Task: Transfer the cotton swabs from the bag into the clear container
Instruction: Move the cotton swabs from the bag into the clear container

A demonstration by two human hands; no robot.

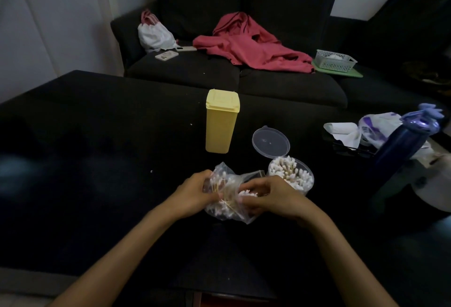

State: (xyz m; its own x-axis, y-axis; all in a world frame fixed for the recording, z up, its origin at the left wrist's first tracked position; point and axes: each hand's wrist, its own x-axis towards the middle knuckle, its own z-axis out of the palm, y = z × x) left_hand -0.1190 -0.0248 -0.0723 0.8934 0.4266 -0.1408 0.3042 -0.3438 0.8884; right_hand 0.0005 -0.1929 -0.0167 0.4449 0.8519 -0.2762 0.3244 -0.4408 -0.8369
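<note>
At the lower centre of the frame, the left hand (195,193) is gripping the crumpled clear plastic bag (228,199) of white cotton swabs (219,205) while the right hand (271,197), fingers curled inside, is apparently gathering another bunch, which next needs lifting upright into the open, nearly full round clear container (291,175) just beside it.

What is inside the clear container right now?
The container holds upright cotton swabs, white tips showing, nearly filling it. Its hinged lid stands open. The bottom is hidden by the swabs and the right hand.

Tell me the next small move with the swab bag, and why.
Probably pinch a bunch with the right hand and lift it out, since the bag, steadied by the left hand, holds many swabs and the open container beside it looks nearly full.
</note>
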